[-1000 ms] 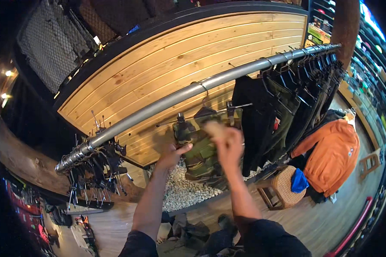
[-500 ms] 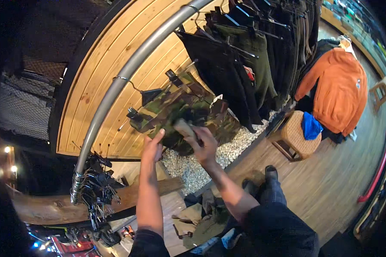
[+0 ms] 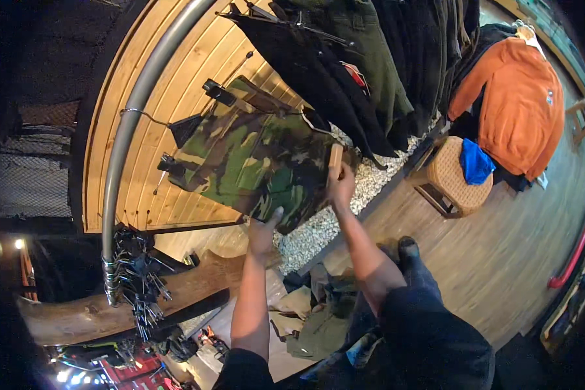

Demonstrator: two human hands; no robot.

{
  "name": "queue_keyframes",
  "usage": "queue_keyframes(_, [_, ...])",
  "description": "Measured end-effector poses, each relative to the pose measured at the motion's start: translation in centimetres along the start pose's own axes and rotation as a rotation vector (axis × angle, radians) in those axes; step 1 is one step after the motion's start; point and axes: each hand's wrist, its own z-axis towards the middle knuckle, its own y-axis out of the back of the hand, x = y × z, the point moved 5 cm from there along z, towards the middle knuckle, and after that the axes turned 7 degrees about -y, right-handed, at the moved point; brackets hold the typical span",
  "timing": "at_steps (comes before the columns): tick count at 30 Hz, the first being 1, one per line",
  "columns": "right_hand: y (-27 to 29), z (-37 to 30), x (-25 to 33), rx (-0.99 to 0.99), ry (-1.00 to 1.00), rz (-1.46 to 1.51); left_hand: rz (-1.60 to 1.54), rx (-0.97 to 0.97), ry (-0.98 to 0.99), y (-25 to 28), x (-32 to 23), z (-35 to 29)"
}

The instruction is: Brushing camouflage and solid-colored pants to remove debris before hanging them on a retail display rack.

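Note:
Camouflage trousers (image 3: pixel 247 156) in green, brown and black hang by their waistband from a black clip hanger (image 3: pixel 185 130), spread out at a slant in front of me. At their lower edge, my left hand (image 3: pixel 263 235) is closed on the cloth with the thumb on top. My right hand (image 3: pixel 342 187) grips a small tan wooden block, apparently a clothes brush (image 3: pixel 335 158), against the right part of the trousers. The brush's underside is hidden.
A curved metal rail (image 3: pixel 136 84) carries the hanger, with spare clip hangers (image 3: pixel 140 273) bunched at its lower end. Dark trousers (image 3: pixel 312 78) hang beyond. White pebbles (image 3: pixel 312 234) lie below. To the right are a woven stool (image 3: pixel 455 179), a blue cloth (image 3: pixel 476 161) and an orange sweatshirt (image 3: pixel 520 110).
My right hand has moved the brush rightward and up across the trousers. My left hand has shifted right and down along the lower edge, and the cloth now lies more spread out.

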Motion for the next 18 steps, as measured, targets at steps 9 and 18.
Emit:
queue_keyframes(9, [3.5,-0.5,1.0,-0.055,0.044,-0.348,0.487,-0.135,-0.154,-1.1,-2.5,-5.2])
queue_keyframes(18, [2.8,-12.5,3.9,0.196,0.170,-0.137,1.001,-0.099,-0.385,-2.6,-1.1,-11.5])
